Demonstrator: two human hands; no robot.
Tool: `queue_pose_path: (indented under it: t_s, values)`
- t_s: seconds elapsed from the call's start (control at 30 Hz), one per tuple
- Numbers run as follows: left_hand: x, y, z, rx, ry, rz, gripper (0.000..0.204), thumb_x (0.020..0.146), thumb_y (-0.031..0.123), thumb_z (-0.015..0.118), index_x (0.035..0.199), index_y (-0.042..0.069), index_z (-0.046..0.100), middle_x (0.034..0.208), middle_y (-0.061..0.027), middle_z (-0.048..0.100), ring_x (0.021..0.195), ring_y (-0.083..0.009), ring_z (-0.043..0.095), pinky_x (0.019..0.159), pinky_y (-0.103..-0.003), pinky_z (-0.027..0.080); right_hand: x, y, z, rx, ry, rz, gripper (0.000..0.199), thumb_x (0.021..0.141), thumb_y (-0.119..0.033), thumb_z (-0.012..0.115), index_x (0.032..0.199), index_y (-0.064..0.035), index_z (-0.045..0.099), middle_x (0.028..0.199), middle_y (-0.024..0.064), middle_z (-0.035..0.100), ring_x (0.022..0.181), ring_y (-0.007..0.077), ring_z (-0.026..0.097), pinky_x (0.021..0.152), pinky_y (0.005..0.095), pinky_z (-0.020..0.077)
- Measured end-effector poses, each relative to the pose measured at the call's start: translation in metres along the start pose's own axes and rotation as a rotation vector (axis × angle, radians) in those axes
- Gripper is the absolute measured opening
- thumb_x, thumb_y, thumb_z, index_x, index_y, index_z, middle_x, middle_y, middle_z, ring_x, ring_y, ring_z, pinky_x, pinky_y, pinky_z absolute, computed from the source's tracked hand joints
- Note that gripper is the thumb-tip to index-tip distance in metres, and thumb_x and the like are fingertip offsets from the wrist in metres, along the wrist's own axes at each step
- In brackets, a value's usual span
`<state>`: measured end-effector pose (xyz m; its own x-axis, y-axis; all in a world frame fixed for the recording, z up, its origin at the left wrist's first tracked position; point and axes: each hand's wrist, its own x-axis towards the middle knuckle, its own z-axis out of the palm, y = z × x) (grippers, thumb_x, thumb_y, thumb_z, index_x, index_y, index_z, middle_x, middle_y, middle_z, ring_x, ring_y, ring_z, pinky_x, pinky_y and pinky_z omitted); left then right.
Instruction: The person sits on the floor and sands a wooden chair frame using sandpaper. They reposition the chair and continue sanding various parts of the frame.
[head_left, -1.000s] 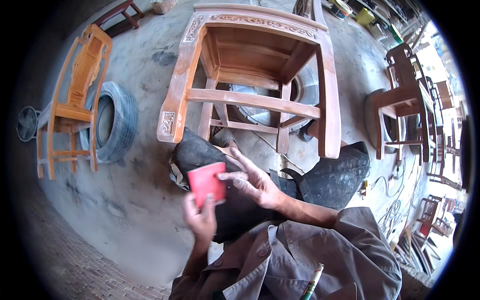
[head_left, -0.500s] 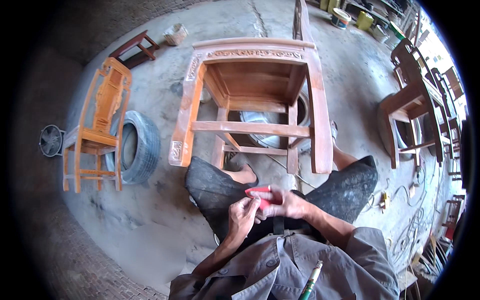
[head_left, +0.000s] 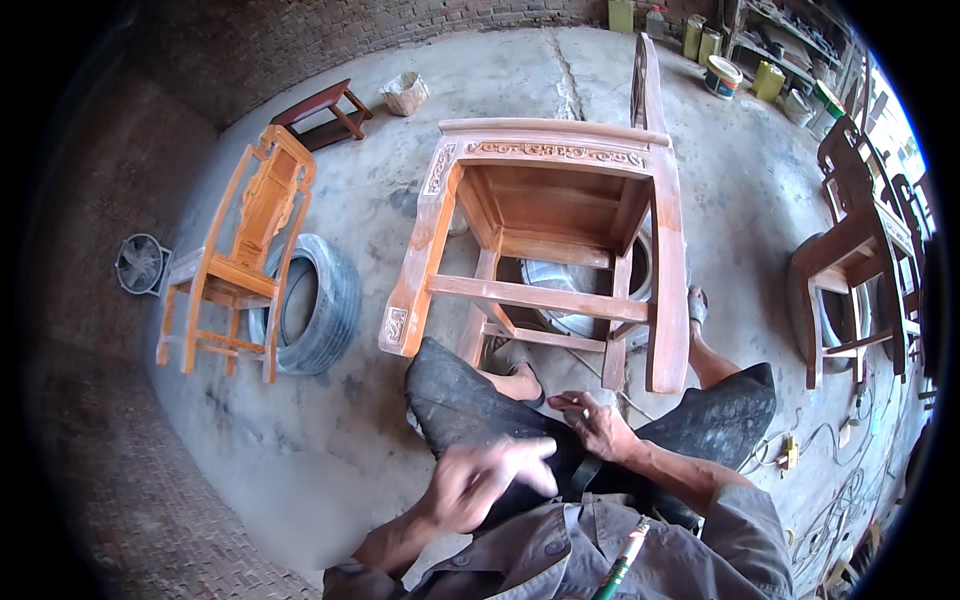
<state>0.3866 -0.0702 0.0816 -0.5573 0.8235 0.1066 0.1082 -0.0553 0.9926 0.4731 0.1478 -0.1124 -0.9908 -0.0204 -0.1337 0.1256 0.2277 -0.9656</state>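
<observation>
My left hand hangs over my lap, smeared by motion. Its fingers are stretched out and nothing shows in them. A little higher, between my knees, my right hand is closed with its back toward me. A trace of red shows by its fingertips; the rest of what it may hold is hidden. Just beyond my hands a reddish-brown wooden chair is tipped so that its underside and legs face me. Carved patterns run along its front rail. It lies against a tyre, partly hidden behind its legs.
An orange-brown chair stands at the left beside another tyre, with a fan past it. A dark stool and a pale bucket are at the back. Dark chairs and loose cables lie along the right.
My hands have parted: the left moved down with its fingers spread, the right slightly up and right. The red folded piece between them has dropped mostly from sight. The view has shifted.
</observation>
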Motion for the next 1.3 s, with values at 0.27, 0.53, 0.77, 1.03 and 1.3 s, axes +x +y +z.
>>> queue_pose_path:
  t_s: [0.27,0.53,0.77,1.03,1.3]
  values:
    - [0.017,0.085,0.038,-0.874,-0.161,0.353,0.065,0.103,0.047,0.042,0.134,-0.009,0.049,0.102,-0.0283,0.069,0.097,-0.0377,0.069,0.091,-0.045,0.054,0.005,0.033,-0.004,0.201,0.079,0.415,0.046,0.101,-0.041,0.053,0.132,-0.0078,0.057,0.088,0.0122,0.069,0.059,0.0127,0.056,0.058,0.0298,0.0479]
    - [0.022,0.111,0.047,-0.947,0.219,0.333,0.079,0.098,0.056,0.046,0.122,-0.018,0.056,0.106,-0.0374,0.065,0.101,-0.0467,0.067,0.092,-0.048,0.054,0.008,0.042,0.002,0.151,0.18,0.25,0.042,0.102,-0.037,0.052,0.133,-0.0103,0.061,0.11,0.0137,0.068,0.071,0.0147,0.062,0.057,0.0308,0.0487]
    - [-0.031,0.054,-0.005,-0.845,-0.098,-0.203,0.06,0.101,0.045,0.047,0.126,-0.009,0.048,0.122,-0.026,0.057,0.113,-0.0298,0.058,0.096,-0.044,0.046,0.004,0.024,-0.005,0.058,0.117,0.242,0.034,0.1,-0.019,0.054,0.129,-0.001,0.052,0.122,0.0126,0.067,0.095,0.0241,0.066,0.079,0.0345,0.0552]
    - [-0.023,0.022,0.007,-1.065,-0.124,0.153,0.098,0.095,0.067,0.04,0.153,-0.008,0.014,0.151,-0.0352,0.029,0.14,-0.0457,0.035,0.109,-0.053,0.035,-0.056,0.013,-0.123,-0.84,0.3,0.002,0.042,0.098,-0.005,0.048,0.139,-0.005,0.043,0.126,0.0186,0.061,0.112,0.0376,0.062,0.092,0.0396,0.052]
    - [-0.003,0.05,0.021,-1.183,-0.24,0.284,0.095,0.096,0.067,0.037,0.144,-0.014,0.024,0.136,-0.0458,0.037,0.126,-0.056,0.043,0.103,-0.063,0.037,0.024,-0.097,-0.207,-0.657,0.74,-0.31,0.049,0.101,-0.009,0.048,0.147,-0.0026,0.03,0.138,0.0128,0.058,0.131,0.0284,0.052,0.108,0.0382,0.041]
